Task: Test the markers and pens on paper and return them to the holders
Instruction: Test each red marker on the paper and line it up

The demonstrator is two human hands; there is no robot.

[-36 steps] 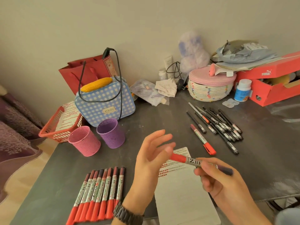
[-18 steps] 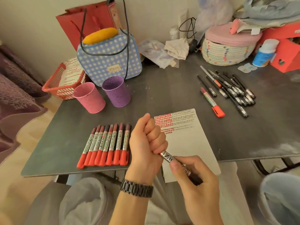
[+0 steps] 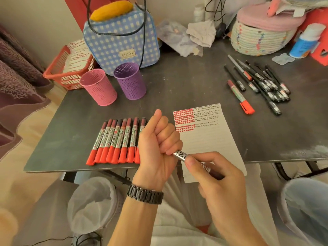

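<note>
1. Marker (image 3: 182,156): silver barrel w/ black lettering. Held in the air over the near table edge, above the paper's near-left corner. Both ends hidden, one in each hand.
2. Left hand (image 3: 156,144): a fist. Fingers pressed together and curled tight round one end of the marker, thumb sticking up. Black watch (image 3: 144,193) on the wrist.
3. Right hand (image 3: 218,176): thumb + curled fingers pinch the barrel's other part.
4. Paper (image 3: 209,139): lined sheet, flat on the table (image 3: 177,86), near end hanging over the edge. Red dashes top left, black marks top right.
5. Row of markers (image 3: 117,141): approx 8, side by side and touching, red caps toward the person. Just left of the paper, rightmost partly behind the left hand.
6. Pink holder (image 3: 98,87) + purple holder (image 3: 130,80): mesh cups, upright, side by side, beyond the row.
7. Lone red-capped marker (image 3: 240,96): lies right of the paper's far end, well apart from the row.
8. Black pens (image 3: 266,84): loose heap just right of item 7.
9. Misc at the back: checked bag (image 3: 120,38) behind the holders; red basket (image 3: 69,68) at the table's left corner; woven basket (image 3: 257,38) w/ pink lid, far right.
</note>
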